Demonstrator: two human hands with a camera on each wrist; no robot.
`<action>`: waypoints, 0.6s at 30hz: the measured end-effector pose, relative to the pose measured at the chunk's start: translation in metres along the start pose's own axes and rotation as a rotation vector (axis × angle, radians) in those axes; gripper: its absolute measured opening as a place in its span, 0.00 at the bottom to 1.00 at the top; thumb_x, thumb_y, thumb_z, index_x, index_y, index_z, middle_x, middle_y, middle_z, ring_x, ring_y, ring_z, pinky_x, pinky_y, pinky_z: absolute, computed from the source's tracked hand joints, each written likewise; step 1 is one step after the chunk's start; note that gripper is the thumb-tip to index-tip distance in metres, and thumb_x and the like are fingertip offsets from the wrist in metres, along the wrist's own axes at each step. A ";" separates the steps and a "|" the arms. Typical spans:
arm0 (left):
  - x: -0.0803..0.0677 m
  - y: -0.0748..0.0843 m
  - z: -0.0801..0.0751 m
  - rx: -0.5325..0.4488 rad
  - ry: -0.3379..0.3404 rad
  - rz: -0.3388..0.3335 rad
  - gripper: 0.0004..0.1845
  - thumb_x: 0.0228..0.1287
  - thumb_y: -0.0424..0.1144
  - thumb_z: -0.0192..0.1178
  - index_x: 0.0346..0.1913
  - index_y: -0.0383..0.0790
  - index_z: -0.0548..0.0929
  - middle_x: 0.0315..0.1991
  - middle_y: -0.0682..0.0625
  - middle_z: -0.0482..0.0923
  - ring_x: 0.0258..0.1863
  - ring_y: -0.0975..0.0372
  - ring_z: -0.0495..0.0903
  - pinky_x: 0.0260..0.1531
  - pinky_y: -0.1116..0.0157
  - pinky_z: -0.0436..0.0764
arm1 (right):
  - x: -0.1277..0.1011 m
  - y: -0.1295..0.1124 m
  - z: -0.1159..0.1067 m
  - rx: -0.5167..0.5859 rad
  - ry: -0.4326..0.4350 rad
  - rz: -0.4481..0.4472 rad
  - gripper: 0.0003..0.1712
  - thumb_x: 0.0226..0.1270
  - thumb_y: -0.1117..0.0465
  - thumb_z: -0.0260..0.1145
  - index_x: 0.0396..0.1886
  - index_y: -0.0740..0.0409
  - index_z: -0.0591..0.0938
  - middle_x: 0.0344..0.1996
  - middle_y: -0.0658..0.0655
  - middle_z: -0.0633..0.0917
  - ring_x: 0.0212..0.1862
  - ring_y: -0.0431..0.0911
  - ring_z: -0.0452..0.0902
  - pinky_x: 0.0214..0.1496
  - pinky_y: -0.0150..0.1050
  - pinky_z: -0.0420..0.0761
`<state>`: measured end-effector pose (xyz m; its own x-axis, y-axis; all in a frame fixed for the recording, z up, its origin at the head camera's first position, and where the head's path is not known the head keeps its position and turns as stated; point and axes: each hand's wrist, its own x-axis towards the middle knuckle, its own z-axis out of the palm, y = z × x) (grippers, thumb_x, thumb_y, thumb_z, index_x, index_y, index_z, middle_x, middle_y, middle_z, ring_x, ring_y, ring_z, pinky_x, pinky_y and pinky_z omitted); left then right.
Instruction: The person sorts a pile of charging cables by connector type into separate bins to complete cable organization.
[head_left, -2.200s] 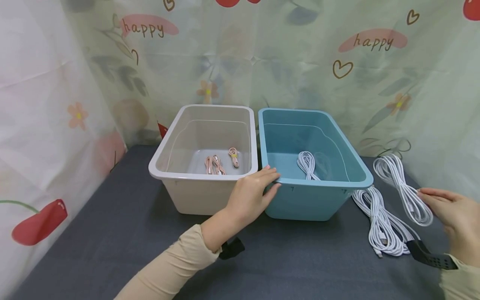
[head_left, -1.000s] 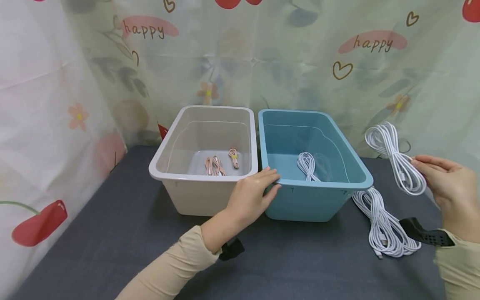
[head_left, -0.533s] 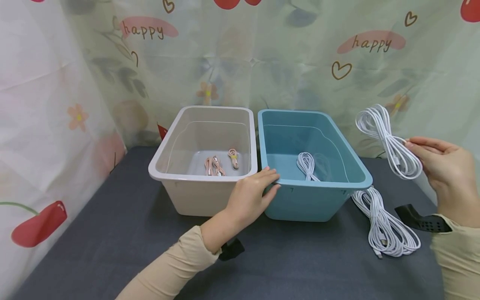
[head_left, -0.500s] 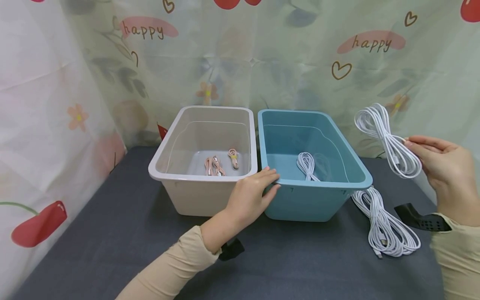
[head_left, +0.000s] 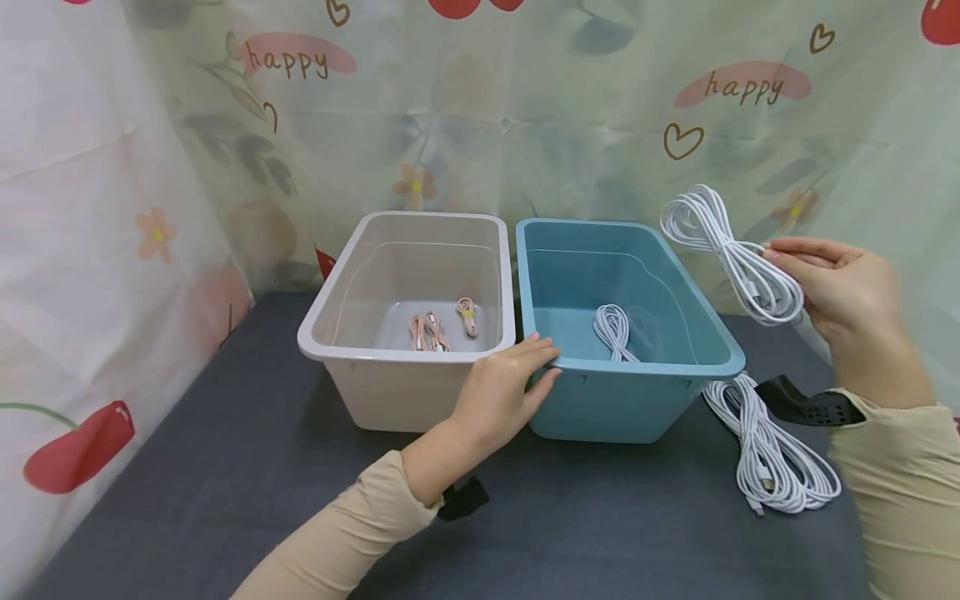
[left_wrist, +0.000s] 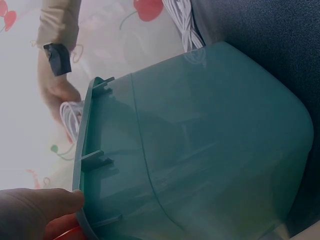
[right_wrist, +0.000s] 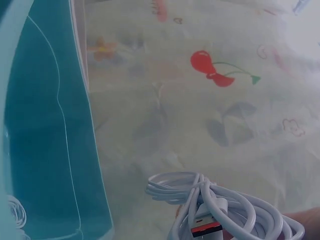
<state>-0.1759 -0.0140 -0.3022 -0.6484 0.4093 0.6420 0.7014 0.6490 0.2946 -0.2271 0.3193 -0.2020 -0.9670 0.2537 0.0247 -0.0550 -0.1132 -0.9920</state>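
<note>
Directly between right fingers [head_left: 813, 247]: white cable [head_left: 737, 257]

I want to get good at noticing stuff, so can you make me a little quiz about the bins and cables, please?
1. True or false: the right hand is holding a coiled white USB cable up in the air.
2. What lies inside the beige bin?
A) spoons
B) pink cables
C) toy cars
3. Which hand touches the rim of the blue bin?

Key: 1. True. 2. B. 3. The left hand.
</note>
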 end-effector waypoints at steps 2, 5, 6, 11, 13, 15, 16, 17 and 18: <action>0.000 0.000 0.000 0.002 0.000 0.001 0.13 0.61 0.37 0.62 0.47 0.37 0.84 0.49 0.45 0.83 0.55 0.57 0.79 0.53 0.60 0.79 | 0.001 -0.002 0.006 -0.028 -0.021 0.008 0.08 0.48 0.68 0.74 0.23 0.49 0.89 0.19 0.44 0.87 0.23 0.35 0.82 0.24 0.26 0.80; 0.000 0.000 0.000 0.008 -0.001 0.000 0.13 0.61 0.37 0.62 0.47 0.37 0.84 0.50 0.45 0.83 0.55 0.57 0.79 0.53 0.60 0.79 | 0.004 -0.005 0.016 -0.067 -0.052 -0.001 0.06 0.48 0.66 0.74 0.24 0.48 0.89 0.20 0.43 0.87 0.24 0.34 0.82 0.25 0.25 0.80; 0.000 0.000 0.000 0.008 -0.001 0.000 0.13 0.61 0.37 0.62 0.47 0.37 0.84 0.50 0.45 0.83 0.55 0.57 0.79 0.53 0.60 0.79 | 0.005 -0.005 0.019 -0.083 -0.058 -0.006 0.06 0.47 0.65 0.75 0.24 0.48 0.89 0.20 0.43 0.87 0.25 0.34 0.81 0.25 0.25 0.80; 0.001 0.000 0.000 0.010 0.002 0.004 0.13 0.61 0.37 0.62 0.47 0.37 0.84 0.50 0.45 0.83 0.55 0.56 0.80 0.52 0.60 0.79 | 0.009 -0.006 0.036 -0.162 -0.084 -0.036 0.05 0.46 0.62 0.76 0.23 0.46 0.89 0.20 0.42 0.86 0.25 0.33 0.81 0.26 0.24 0.80; 0.001 0.000 0.000 0.013 0.002 0.003 0.13 0.61 0.37 0.62 0.47 0.37 0.84 0.50 0.45 0.83 0.55 0.56 0.80 0.52 0.60 0.79 | 0.011 -0.006 0.043 -0.189 -0.092 -0.048 0.05 0.47 0.61 0.75 0.22 0.45 0.88 0.19 0.41 0.86 0.25 0.33 0.81 0.26 0.24 0.80; 0.001 0.000 0.001 0.015 0.003 0.005 0.13 0.61 0.37 0.62 0.47 0.37 0.84 0.49 0.45 0.83 0.55 0.56 0.80 0.52 0.60 0.80 | 0.012 -0.005 0.050 -0.234 -0.091 -0.061 0.05 0.49 0.61 0.74 0.22 0.44 0.88 0.19 0.39 0.86 0.24 0.33 0.81 0.27 0.24 0.79; 0.000 0.000 0.001 0.015 0.002 0.004 0.13 0.61 0.37 0.62 0.47 0.37 0.84 0.50 0.45 0.83 0.55 0.57 0.80 0.52 0.60 0.79 | 0.014 -0.004 0.054 -0.264 -0.090 -0.068 0.06 0.51 0.60 0.73 0.21 0.43 0.87 0.19 0.39 0.86 0.25 0.32 0.80 0.27 0.23 0.79; 0.000 0.000 0.001 0.015 0.002 0.003 0.13 0.61 0.37 0.62 0.47 0.37 0.84 0.50 0.45 0.83 0.55 0.57 0.79 0.52 0.60 0.79 | 0.015 -0.003 0.057 -0.298 -0.090 -0.074 0.06 0.52 0.60 0.73 0.22 0.42 0.87 0.19 0.38 0.85 0.25 0.32 0.80 0.27 0.23 0.79; 0.000 0.000 0.001 0.017 0.002 0.004 0.13 0.61 0.37 0.62 0.47 0.37 0.84 0.50 0.45 0.83 0.55 0.57 0.79 0.52 0.60 0.79 | 0.015 -0.002 0.060 -0.336 -0.087 -0.080 0.06 0.53 0.59 0.72 0.22 0.40 0.86 0.19 0.37 0.85 0.25 0.32 0.80 0.27 0.23 0.79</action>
<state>-0.1763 -0.0135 -0.3026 -0.6452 0.4106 0.6443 0.6988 0.6581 0.2804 -0.2569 0.2655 -0.1926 -0.9814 0.1643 0.0997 -0.0603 0.2295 -0.9714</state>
